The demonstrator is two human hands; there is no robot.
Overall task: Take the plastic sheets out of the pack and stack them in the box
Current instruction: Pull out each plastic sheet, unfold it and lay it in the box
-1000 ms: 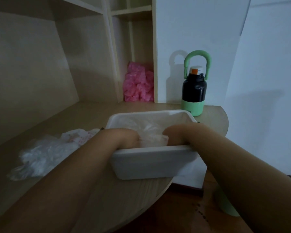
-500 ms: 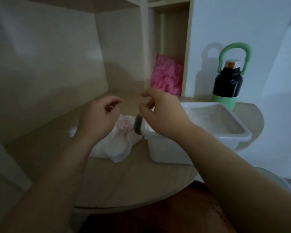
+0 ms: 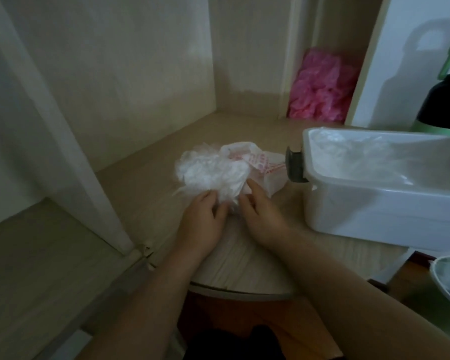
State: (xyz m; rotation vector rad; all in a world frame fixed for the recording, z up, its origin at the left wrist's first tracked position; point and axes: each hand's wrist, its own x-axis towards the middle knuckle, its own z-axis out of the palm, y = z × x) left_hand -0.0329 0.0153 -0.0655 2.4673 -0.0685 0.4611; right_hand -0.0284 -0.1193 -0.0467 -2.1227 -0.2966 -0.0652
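Crumpled pack (red print), filmy sheets bunched

Pack on the desk left of the box, bottle behind.

Bare left hand, bare right hand

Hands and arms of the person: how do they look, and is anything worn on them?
Both the left hand and the right hand are bare, with no gloves. The forearms are bare too: no sleeve reaches into the picture. I see no watch, ring or bracelet, though the picture is dim and somewhat blurred.
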